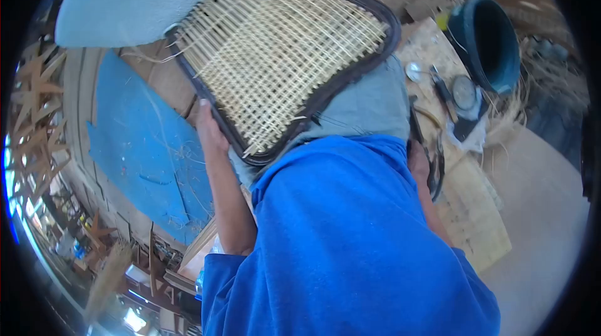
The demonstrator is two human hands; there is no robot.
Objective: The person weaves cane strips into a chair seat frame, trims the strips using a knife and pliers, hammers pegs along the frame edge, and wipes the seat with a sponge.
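Note:
A dark-framed woven cane panel [282, 54] lies tilted across my lap, its strips crossing in an open lattice with loose ends along the lower edge. My left hand [213, 128] grips the panel's left rim near the lower corner, fingers partly hidden by the frame. On the right, beside my thigh, my right hand [418, 159] is down next to a hand tool with dark curved handles [438, 170]. Its fingers are mostly hidden, so whether it holds the tool does not show.
A light blue rounded surface [138, 1] overlaps the panel's upper left. A blue sheet [147, 154] lies left. On the right, a wooden board [472, 220] bears a knife-like tool [443, 92] and a round tin [464, 92]; a dark green bucket [494, 45] stands beyond.

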